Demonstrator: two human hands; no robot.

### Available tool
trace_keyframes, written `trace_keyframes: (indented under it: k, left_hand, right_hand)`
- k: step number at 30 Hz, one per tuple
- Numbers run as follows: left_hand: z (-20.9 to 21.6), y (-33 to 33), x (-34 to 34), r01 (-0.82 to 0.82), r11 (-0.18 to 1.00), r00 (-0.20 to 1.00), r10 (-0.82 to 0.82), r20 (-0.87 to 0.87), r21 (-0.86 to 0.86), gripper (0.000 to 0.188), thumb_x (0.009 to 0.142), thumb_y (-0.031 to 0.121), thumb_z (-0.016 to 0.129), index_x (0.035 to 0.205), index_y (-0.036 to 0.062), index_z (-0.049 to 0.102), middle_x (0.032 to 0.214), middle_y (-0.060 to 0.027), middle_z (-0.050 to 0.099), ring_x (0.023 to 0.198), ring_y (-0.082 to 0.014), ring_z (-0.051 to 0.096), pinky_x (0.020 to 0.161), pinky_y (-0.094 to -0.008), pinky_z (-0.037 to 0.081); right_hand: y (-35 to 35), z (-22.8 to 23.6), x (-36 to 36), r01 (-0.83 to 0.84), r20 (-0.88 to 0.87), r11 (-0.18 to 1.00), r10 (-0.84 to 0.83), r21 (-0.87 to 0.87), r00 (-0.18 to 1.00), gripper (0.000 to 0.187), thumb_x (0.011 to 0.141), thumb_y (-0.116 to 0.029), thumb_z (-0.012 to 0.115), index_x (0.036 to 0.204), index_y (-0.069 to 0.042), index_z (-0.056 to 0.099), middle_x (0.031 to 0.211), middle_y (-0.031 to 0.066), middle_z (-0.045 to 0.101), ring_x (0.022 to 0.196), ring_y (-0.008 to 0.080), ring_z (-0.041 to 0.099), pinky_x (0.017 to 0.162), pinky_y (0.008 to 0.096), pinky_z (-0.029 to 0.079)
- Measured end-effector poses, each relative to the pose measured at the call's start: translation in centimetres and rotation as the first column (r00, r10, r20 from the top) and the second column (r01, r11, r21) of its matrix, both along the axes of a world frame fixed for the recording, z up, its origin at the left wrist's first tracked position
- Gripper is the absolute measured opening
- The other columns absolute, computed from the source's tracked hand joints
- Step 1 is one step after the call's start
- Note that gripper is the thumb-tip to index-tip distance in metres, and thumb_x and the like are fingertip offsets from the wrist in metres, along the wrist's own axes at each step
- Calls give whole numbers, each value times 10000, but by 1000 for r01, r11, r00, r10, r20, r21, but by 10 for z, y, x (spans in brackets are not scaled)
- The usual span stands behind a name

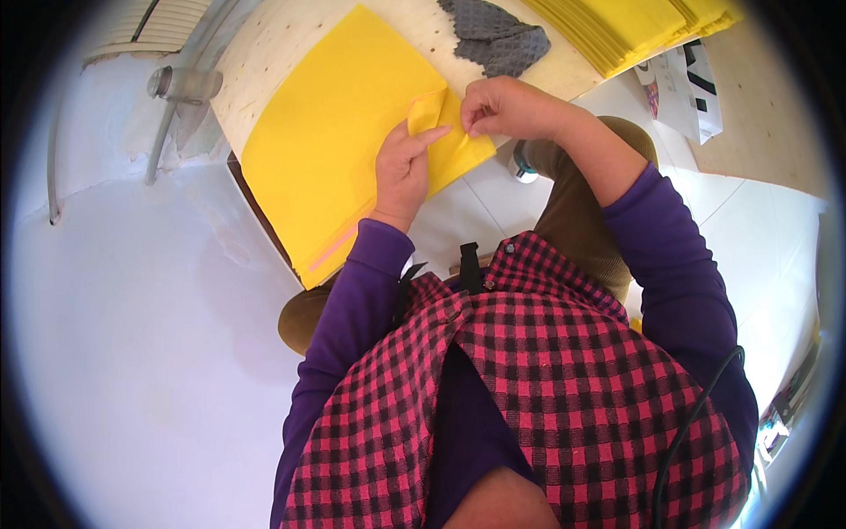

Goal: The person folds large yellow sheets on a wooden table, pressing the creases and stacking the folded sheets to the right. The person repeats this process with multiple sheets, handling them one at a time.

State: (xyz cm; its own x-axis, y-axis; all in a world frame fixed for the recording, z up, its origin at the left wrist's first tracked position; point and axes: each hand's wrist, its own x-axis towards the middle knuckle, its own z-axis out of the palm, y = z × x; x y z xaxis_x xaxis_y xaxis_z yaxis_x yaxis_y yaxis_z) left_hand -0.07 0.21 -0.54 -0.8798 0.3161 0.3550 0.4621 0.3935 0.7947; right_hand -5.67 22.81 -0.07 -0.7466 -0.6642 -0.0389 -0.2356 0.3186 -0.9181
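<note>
A large yellow sheet, which looks like soft cloth or felt, lies at an angle over the pale wooden table. A pinkish strip runs along its edge near my left forearm. Close to its right end, part of the sheet is turned up into a small fold. My left hand is closed at that fold, thumb and forefinger against the yellow material, its other fingers partly hidden. Just right of it, my right hand pinches the sheet near its right edge between thumb and fingertips.
A crumpled dark grey cloth lies beyond my right hand. Stacked yellow sheets fill the table's far right. Below them stands a white printed bag. The table's left edge faces a white wall with a pipe.
</note>
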Motion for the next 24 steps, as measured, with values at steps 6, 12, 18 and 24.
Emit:
trace_keyframes:
  k: [6, 12, 18, 24]
  left_hand:
    - [7, 2, 5, -29, 999, 995, 30, 94, -17, 249, 757, 7, 655, 998, 58, 693, 1080, -163, 625, 1009, -293, 598, 864, -313, 464]
    - [-6, 6, 2, -54, 996, 998, 51, 47, 75, 223, 707, -19, 720, 919, 34, 675, 1097, -162, 626, 1025, -286, 597, 872, -333, 477]
    - [-11, 1, 2, -95, 992, 988, 85, 128, 78, 168, 724, -29, 715, 877, 14, 662, 1097, -158, 626, 1017, -264, 603, 858, -315, 480]
    - [-8, 0, 2, -124, 990, 982, 112, 153, 70, 166, 722, -33, 728, 866, 12, 659, 1084, -145, 623, 998, -250, 612, 854, -310, 482]
  right_hand:
    - [-2, 7, 1, 40, -78, 999, -42, -23, 996, 116, 799, -113, 710, 850, -32, 643, 764, 42, 610, 717, 141, 565, 660, 286, 466]
    - [-6, 11, 1, 57, -53, 997, -59, -45, 997, 110, 819, -99, 685, 863, -21, 620, 819, 38, 574, 765, 154, 545, 709, 293, 447]
    - [-4, 9, -1, 95, -45, 989, -100, -112, 994, 135, 865, -160, 646, 929, -41, 655, 821, 36, 630, 763, 139, 564, 735, 283, 462]
    - [1, 8, -5, 108, 6, 988, -108, -113, 994, 158, 860, -180, 643, 950, -51, 659, 807, 30, 629, 765, 130, 559, 736, 281, 461]
